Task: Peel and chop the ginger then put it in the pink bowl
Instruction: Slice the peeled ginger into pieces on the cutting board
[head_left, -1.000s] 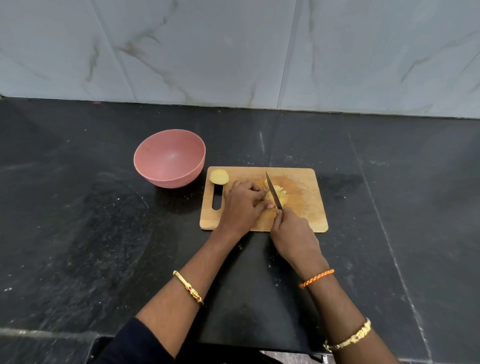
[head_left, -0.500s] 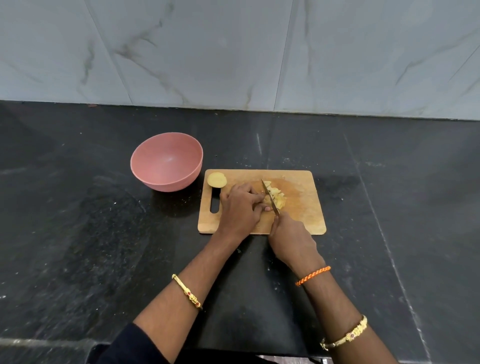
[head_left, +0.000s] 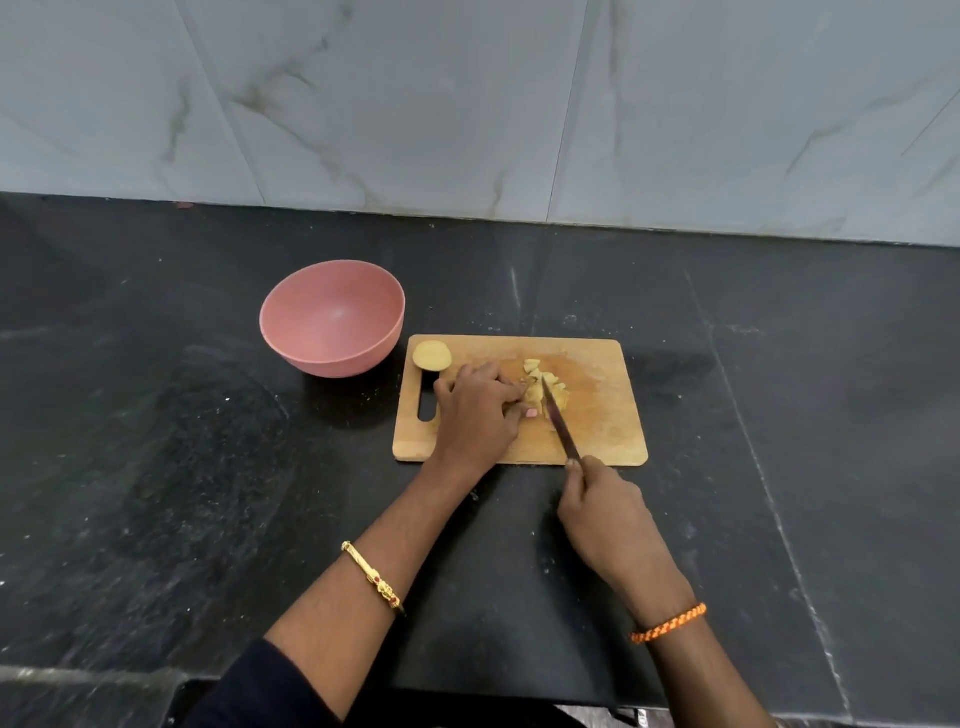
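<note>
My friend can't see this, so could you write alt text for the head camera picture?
A person's left hand steadies pale yellow chopped ginger pieces on a rectangular wooden cutting board while the right hand cuts them with a dark-bladed knife. A round ginger slice lies apart, near an empty pink bowl.

Wall (head_left: 467, 104): large pale grey tiles with faint brown-grey veining, polished, divided by thin slanting joint lines; meets the bench along a straight seam across the upper part of the view.

Bench (head_left: 156, 467): black stone slab, speckled with pale flecks and scattered light crumbs, dull sheen, streaked with whitish scuffs. One thin pale joint line runs diagonally down its right side. Near edge visible at the bottom of the view.

Light: soft and even, with faint reflections on the wall tiles.
</note>
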